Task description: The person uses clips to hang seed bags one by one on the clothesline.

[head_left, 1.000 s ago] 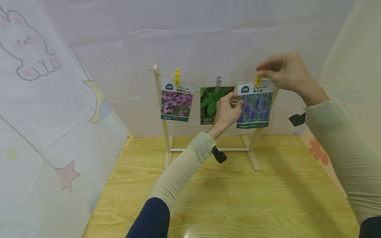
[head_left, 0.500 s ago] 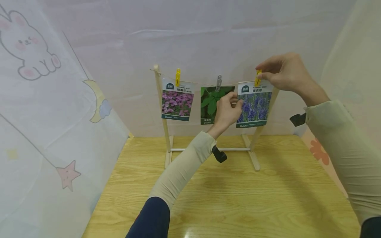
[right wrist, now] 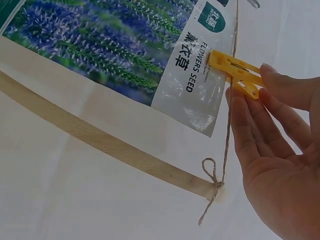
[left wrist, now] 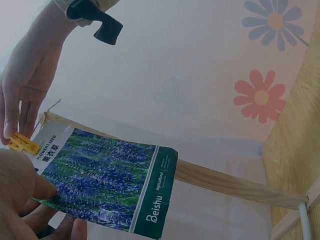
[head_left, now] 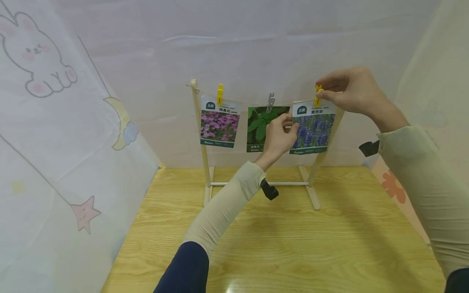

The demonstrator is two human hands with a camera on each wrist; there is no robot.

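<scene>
In the head view my left hand (head_left: 279,136) pinches the left edge of a seed packet (head_left: 314,128) with purple-blue flower spikes. My right hand (head_left: 353,91) is at the packet's top, pinching a yellow clothespin (head_left: 317,101) between thumb and fingers. Seen from the right wrist, the clothespin's tip sits over the packet's white upper edge, at the twine (right wrist: 230,112). The left wrist view shows my left thumb (left wrist: 44,187) on the packet's front, with fingers behind it.
A pink-flower packet (head_left: 220,127) hangs from another yellow clothespin (head_left: 220,95). Beside it, a green-leaf packet (head_left: 256,122) hangs from a grey clothespin (head_left: 270,103), partly behind my left hand. The wooden rack (head_left: 206,160) stands on a wood-grain table (head_left: 256,248) before a pale backdrop.
The purple-flower packet's lower edge has shifted slightly up and to the left. Both hands stay nearly where they were, and the head view has moved a little.
</scene>
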